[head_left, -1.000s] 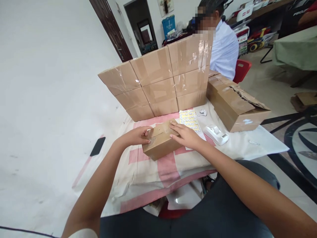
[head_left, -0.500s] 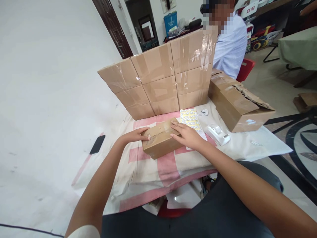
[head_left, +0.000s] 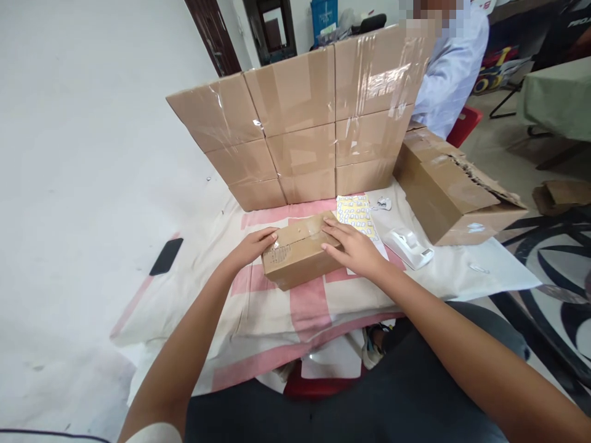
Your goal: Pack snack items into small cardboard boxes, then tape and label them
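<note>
A small brown cardboard box (head_left: pixel 302 258) rests on the cloth-covered table (head_left: pixel 272 314) before me. It has tape across its top and a line of perforations along the top seam. My left hand (head_left: pixel 253 248) grips its left end, thumb over the top edge and fingers partly hidden behind. From the other side my right hand (head_left: pixel 355 248) holds the right end, with fingers across the top and the thumb near the front edge. Just beyond the right hand lies a yellow sheet of printed stickers (head_left: pixel 355 215). A white tape dispenser (head_left: pixel 409 247) stands to its right.
Behind the box rises a wall of taped cartons (head_left: pixel 300 123). A larger torn-open carton (head_left: pixel 443 191) sits at the right. A black phone (head_left: pixel 167 256) lies at the left table edge. Beyond the cartons is a person in a light shirt (head_left: pixel 455 74).
The view has shifted slightly, so the carton wall appears larger and nearer. Both hands keep their hold on the box, which stays in about the same place on the table.
</note>
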The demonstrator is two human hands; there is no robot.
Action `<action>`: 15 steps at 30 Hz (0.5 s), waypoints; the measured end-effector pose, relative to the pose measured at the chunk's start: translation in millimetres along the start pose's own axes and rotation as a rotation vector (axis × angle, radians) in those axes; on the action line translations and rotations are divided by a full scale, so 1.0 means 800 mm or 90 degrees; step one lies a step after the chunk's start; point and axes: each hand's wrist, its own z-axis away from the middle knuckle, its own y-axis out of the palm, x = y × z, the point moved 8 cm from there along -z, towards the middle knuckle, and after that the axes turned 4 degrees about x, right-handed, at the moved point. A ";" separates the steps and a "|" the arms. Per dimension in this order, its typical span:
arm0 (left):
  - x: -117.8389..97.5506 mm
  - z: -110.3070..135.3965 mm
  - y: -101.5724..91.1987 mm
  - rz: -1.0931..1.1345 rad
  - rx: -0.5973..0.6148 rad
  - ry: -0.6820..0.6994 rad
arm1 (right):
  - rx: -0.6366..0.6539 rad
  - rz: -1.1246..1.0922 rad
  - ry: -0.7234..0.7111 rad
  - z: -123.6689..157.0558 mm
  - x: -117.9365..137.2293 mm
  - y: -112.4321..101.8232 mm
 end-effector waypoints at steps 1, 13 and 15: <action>0.003 0.007 -0.002 0.003 -0.042 0.000 | -0.004 -0.005 0.006 0.000 0.000 0.002; 0.116 0.149 0.084 -0.076 -0.370 0.084 | -0.134 -0.069 0.341 0.018 -0.114 0.013; 0.129 0.148 0.088 -0.037 -0.361 0.060 | -0.081 0.096 0.405 0.025 -0.141 0.014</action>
